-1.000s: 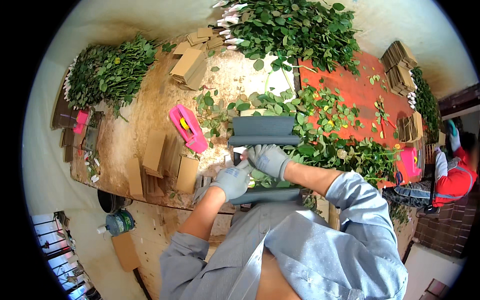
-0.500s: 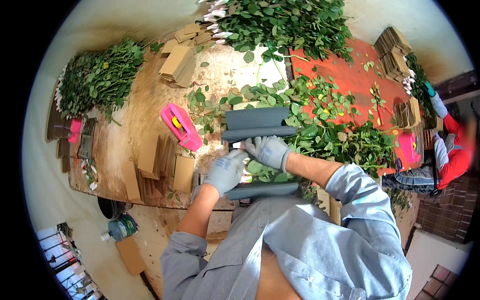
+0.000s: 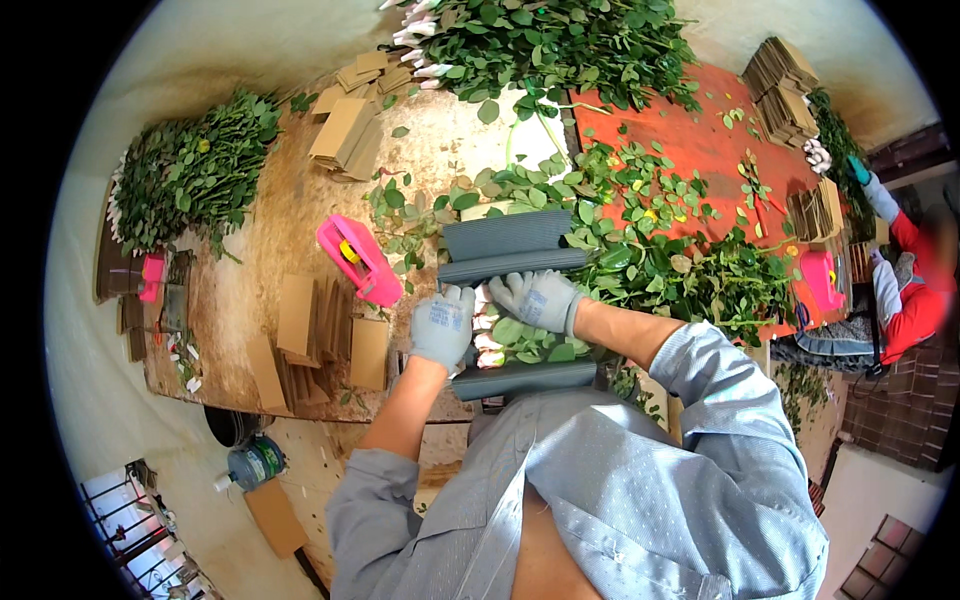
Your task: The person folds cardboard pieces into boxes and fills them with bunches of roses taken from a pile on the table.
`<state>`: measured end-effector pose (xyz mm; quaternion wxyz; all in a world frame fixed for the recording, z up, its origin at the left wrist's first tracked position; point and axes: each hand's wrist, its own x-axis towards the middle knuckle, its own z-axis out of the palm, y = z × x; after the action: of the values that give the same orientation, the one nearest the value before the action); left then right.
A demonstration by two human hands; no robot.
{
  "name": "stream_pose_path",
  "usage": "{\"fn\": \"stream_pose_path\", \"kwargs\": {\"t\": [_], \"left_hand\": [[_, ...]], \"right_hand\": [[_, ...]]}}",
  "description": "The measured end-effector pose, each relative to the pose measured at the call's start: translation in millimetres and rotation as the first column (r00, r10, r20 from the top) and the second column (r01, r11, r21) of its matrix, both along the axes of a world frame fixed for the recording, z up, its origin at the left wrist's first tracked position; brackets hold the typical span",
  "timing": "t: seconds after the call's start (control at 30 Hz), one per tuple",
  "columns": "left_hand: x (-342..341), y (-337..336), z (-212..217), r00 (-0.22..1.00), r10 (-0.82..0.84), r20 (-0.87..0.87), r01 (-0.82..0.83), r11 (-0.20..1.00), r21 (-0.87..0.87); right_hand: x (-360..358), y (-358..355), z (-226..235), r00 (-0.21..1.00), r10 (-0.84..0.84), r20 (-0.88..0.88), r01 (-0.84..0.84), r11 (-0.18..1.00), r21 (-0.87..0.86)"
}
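Several pale pink rosebuds [image 3: 488, 342] with green leaves [image 3: 535, 345] lie in a row, heads to the left, between dark ribbed pads. At the far end of the row my right hand [image 3: 540, 300], in a grey glove, bends its fingers over a rose by the far ribbed pad [image 3: 515, 267]. My left hand [image 3: 443, 325], gloved alike, is just left of the buds with its fingers drawn together near the top bud. What lies between those fingers is hidden. The near ribbed pad [image 3: 525, 380] sits against my shirt.
Left of my hands are a pink tape dispenser [image 3: 372, 270] and cardboard pieces [image 3: 300, 310]. Loose leafy stems [image 3: 690, 280] spread to the right. Rose bunches [image 3: 560, 45] lie at the back and far left [image 3: 205, 160]. A co-worker in red sleeves [image 3: 910, 320] stands at the right.
My left hand has drawn back to the left and turned more upright, uncovering the row of rosebuds. My right hand stays almost in place over the far end.
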<state>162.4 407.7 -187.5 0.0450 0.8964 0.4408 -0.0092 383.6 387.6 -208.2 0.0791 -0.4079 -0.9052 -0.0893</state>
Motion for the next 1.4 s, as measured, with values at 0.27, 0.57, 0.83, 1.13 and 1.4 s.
{"fn": "stream_pose_path", "kwargs": {"t": [0.27, 0.57, 0.83, 1.13, 1.4], "left_hand": [[-18.1, -9.9, 11.8, 0.989, 0.144, -0.019, -0.145, 0.987, -0.072], [-76.9, -2.5, 11.0, 0.903, 0.43, -0.024, -0.397, 0.81, -0.431], [-10.8, -12.4, -56.4, 0.534, 0.622, 0.573, -0.201, 0.752, -0.628], [6.3, -9.7, -105.0, 0.435, 0.764, 0.477, -0.152, 0.584, -0.797], [10.8, -7.4, -59.2, 0.532, 0.778, 0.334, -0.296, 0.54, -0.788]], "right_hand": [[-0.8, 1.5, -6.9, 0.998, 0.006, -0.056, -0.01, 0.997, -0.072], [-3.5, 2.9, -3.4, 0.993, 0.03, 0.114, -0.025, 0.999, -0.041], [-32.6, -6.8, 13.6, 0.94, 0.001, 0.343, 0.021, 0.998, -0.06], [-38.5, 2.0, 19.0, 0.975, -0.024, 0.221, 0.074, 0.972, -0.221], [-37.2, 4.6, 19.2, 0.997, 0.013, 0.081, -0.001, 0.988, -0.154]]}}
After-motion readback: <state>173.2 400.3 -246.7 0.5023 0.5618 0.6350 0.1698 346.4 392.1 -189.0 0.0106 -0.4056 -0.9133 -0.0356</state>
